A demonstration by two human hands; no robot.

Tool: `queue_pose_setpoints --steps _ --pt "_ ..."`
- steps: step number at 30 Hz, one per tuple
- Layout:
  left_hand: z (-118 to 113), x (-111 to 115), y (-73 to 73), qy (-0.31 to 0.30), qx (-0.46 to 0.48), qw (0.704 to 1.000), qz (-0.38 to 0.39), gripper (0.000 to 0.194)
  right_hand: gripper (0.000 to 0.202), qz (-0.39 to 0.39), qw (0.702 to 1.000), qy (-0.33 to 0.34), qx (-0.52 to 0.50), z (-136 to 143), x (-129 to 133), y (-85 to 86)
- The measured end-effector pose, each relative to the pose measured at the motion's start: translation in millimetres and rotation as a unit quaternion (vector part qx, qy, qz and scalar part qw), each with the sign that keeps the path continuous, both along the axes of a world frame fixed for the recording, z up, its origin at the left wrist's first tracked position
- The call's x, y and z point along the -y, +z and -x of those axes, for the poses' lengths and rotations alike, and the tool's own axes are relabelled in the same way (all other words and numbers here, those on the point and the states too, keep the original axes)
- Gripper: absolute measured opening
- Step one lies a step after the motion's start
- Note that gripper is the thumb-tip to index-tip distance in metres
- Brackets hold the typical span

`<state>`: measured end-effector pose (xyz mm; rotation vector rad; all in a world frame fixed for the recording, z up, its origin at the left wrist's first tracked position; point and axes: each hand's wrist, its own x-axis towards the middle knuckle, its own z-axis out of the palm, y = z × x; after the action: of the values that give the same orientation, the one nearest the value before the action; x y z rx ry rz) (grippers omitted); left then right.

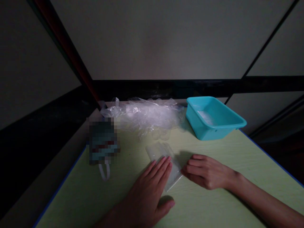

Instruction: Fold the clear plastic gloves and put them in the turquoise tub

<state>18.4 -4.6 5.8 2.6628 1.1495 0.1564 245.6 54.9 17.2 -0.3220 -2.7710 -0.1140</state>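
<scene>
A flat, folded clear plastic bag (158, 150) lies on the pale green table (204, 205) in front of me. My left hand (150, 186) rests flat on it, fingers stretched out and thumb apart, hiding its lower left part. At the bag's right corner, my right hand (206, 172) has its fingers curled together and seems to pinch the edge. The fingertips are partly hidden, so the exact hold is hard to see.
Loose clear plastic bags (152, 115) are heaped along the table's back. A turquoise plastic basin (213, 133) stands at the back right with a whitish flat piece (206, 117) inside. On the left sits a blurred-out dark item (103, 141) with a white loop. Panelled walls rise behind.
</scene>
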Motion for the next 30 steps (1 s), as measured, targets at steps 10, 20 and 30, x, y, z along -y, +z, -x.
queue_pose_setpoints --steps 10,20,30 --pt "-0.7 -0.1 2.2 0.005 0.005 1.0 0.018 0.073 0.025 -0.006 1.0 0.01 -0.026 -6.2 4.8 -3.5" --pt "-1.2 -0.5 5.9 -0.003 0.011 1.0 0.015 0.075 0.021 0.039 0.999 0.011 -0.004 -1.6 5.0 -9.5" --pt "2.5 0.5 -1.2 0.101 0.191 0.975 -0.052 0.055 0.025 0.162 0.986 -0.035 -0.036 -2.2 4.3 -6.0"
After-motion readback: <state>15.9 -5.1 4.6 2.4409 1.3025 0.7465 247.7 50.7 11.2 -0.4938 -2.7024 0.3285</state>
